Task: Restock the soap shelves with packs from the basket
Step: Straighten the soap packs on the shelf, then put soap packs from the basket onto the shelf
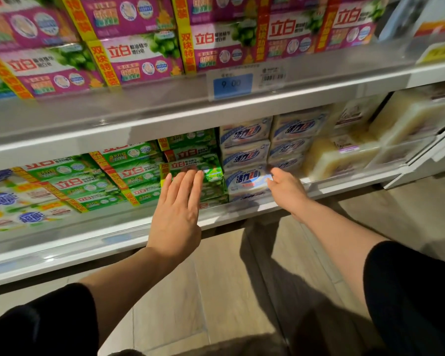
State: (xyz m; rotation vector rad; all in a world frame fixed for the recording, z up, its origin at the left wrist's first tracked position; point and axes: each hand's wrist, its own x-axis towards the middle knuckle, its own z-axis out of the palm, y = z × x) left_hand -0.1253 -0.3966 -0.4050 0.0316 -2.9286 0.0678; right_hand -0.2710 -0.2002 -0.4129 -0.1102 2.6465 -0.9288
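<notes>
Head view of two store shelves stocked with soap packs. The left hand (176, 214) reaches to the lower shelf (242, 210) with fingers straight and held close together, its fingertips (190, 174) resting against the front face of a green soap pack (190, 166) at the top of a stack. The right hand (284, 187) reaches to the neighbouring stack on the right; its fingers curl around the right end of a blue-and-white soap pack (244, 179), with the thumb lying along the pack's upper edge. Both forearms are bare, with a black sleeve (411, 299) covering each upper arm.

On the lower shelf, further green packs (129, 173) stand in stacks to the left of the left hand, and blue-labelled white packs (18, 201) lie at the far left. More blue-and-white packs (244, 142) are stacked above and behind the one held, and pale cream bars (344, 155) in clear wrap fill the right end of the shelf.

The upper shelf (165, 109) carries stacked magenta-and-white packs (139, 60) with yellow bands. A blue price tag (233, 84) reading 9.00 sits on its front rail beside a barcode label (272, 77). Below the shelves lies a wood-pattern floor (229, 291). The picture is motion-blurred, most strongly toward its edges. The basket is not in view.
</notes>
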